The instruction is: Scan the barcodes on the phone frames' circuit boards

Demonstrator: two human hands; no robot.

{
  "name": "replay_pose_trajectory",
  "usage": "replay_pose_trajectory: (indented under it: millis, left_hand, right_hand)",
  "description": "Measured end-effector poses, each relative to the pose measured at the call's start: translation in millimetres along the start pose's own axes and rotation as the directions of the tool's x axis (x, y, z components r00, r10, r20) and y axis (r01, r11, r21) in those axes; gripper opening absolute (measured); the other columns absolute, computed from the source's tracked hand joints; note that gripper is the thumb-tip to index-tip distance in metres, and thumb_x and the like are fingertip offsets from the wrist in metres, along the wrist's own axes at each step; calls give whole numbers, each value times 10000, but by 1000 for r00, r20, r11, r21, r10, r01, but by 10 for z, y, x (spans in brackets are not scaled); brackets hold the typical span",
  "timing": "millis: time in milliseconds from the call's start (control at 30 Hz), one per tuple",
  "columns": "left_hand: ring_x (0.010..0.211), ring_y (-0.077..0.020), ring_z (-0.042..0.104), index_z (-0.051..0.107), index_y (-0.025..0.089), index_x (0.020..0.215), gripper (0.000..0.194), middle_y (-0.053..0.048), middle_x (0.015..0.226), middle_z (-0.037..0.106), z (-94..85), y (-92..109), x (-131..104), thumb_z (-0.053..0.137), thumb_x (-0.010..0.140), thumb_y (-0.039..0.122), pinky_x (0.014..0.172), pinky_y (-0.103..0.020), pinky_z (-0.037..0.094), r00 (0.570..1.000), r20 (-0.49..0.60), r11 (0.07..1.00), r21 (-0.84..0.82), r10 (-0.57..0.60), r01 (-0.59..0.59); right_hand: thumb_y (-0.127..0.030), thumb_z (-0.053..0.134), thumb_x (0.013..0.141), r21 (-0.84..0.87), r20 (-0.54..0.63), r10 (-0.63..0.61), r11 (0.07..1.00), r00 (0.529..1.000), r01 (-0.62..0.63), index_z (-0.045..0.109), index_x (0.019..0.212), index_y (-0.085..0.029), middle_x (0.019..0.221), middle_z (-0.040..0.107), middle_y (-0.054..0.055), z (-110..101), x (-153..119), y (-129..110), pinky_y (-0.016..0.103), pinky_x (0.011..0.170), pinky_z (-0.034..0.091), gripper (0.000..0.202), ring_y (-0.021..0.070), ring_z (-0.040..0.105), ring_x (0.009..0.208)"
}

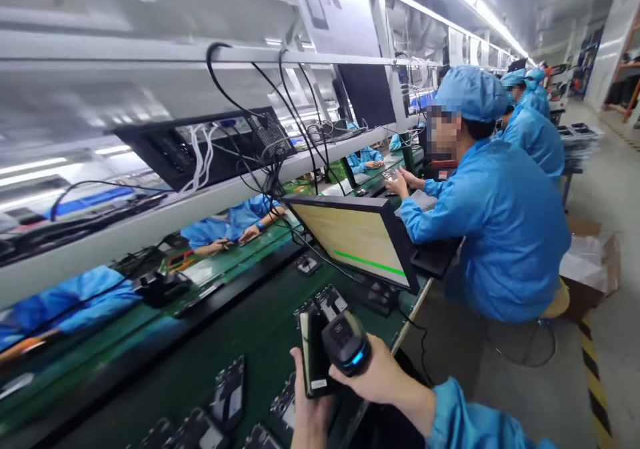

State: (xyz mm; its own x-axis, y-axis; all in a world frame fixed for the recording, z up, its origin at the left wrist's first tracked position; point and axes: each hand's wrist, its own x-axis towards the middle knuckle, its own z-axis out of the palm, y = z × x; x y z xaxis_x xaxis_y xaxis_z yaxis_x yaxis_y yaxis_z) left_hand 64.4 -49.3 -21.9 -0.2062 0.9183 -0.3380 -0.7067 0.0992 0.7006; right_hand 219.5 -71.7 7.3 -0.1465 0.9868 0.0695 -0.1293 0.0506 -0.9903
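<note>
My left hand (311, 417) is closed around the lower edges of a dark, slim phone (314, 359), held upright and tilted, with a small white label near its bottom. In my right hand (383, 377) is a black handheld barcode scanner (343, 334), its blue light lit. The scanner's head is close beside the phone and covers part of its right side; I cannot tell whether they touch. Below and left of my hands lie several opened phone bodies (229, 392) with boards showing. A couple more phone bodies (331, 301) lie just behind the phone.
A tilted monitor (353, 239) with a green line stands beyond my hands on the green bench (200, 339). Cables (280, 175) hang from the shelf (150, 225) above. A co-worker in blue (500, 222) sits to the right; other workers' arms (240, 229) rest across the bench.
</note>
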Motion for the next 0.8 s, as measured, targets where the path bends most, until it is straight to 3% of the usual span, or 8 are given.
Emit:
replay_pose_trajectory:
  millis: [67, 167, 267, 367, 467, 600, 700, 800]
  left_hand:
    - [840, -233, 731, 731, 347, 1126, 452, -8, 856, 766, -54, -26, -43, 668, 774, 623, 727, -310, 598, 997, -63, 989, 142, 39, -30]
    - [830, -259, 743, 738, 337, 1101, 465, -12, 881, 774, -76, -32, -118, 670, 756, 641, 727, -358, 609, 991, -123, 963, 270, 50, -15]
    - [836, -257, 747, 756, 280, 968, 404, -32, 896, 776, -59, 16, -195, 646, 793, 628, 718, -352, 608, 982, -164, 942, 334, 91, -31]
    - [846, -250, 744, 753, 237, 885, 296, -25, 860, 773, -44, 118, -270, 728, 768, 507, 727, -329, 604, 976, -118, 904, 410, 181, -119]
    - [839, -223, 738, 754, 199, 885, 269, -22, 875, 770, -86, 236, -310, 818, 672, 349, 735, -292, 598, 979, -51, 931, 322, 199, -173]
    - [676, -178, 700, 744, 168, 755, 219, -15, 756, 751, -266, 341, -261, 851, 601, 282, 651, -259, 588, 988, -96, 986, 129, 122, -109]
    - [662, -173, 680, 735, 176, 726, 214, -8, 763, 747, -389, 380, -198, 863, 577, 260, 660, -267, 586, 977, -121, 983, 71, 177, -170]
    - [677, -185, 671, 731, 169, 788, 298, -28, 784, 738, -417, 423, -176, 888, 573, 303, 643, -266, 570, 971, -37, 967, 106, 238, -233]
  right_hand:
    - [-359, 886, 526, -73, -69, 47, 996, 997, -52, 672, 893, -183, 906, 725, 48, 183, 63, 48, 375, 794, 545, 460, 275, 691, 885]
    - [-300, 905, 440, -40, -132, 67, 997, 989, -73, 629, 938, -175, 946, 709, 58, 395, 90, 126, 374, 804, 547, 583, 278, 683, 893]
    - [-231, 876, 455, -16, -138, -32, 999, 990, 30, 607, 932, -192, 931, 694, 41, 462, 66, 191, 368, 804, 547, 549, 265, 672, 879]
    - [-208, 822, 500, -112, -89, -198, 976, 976, 188, 606, 946, -205, 964, 674, 48, 421, 53, 218, 380, 814, 547, 496, 265, 666, 881]
    - [-197, 790, 517, -186, 11, -299, 937, 954, 296, 597, 1052, -207, 1037, 648, 60, 366, 65, 209, 378, 821, 555, 569, 264, 670, 905]
    - [-169, 785, 515, -199, 192, -336, 907, 922, 372, 539, 1221, -241, 1195, 611, 64, 375, 69, 171, 358, 863, 553, 752, 251, 667, 976]
    - [-164, 794, 517, -170, 262, -325, 912, 909, 375, 531, 1212, -247, 1168, 619, 48, 430, 64, 141, 351, 876, 549, 748, 245, 666, 980]
    - [-167, 783, 533, -167, 281, -307, 917, 909, 361, 538, 1164, -230, 1116, 638, 44, 494, 87, 115, 359, 867, 551, 680, 244, 661, 962]
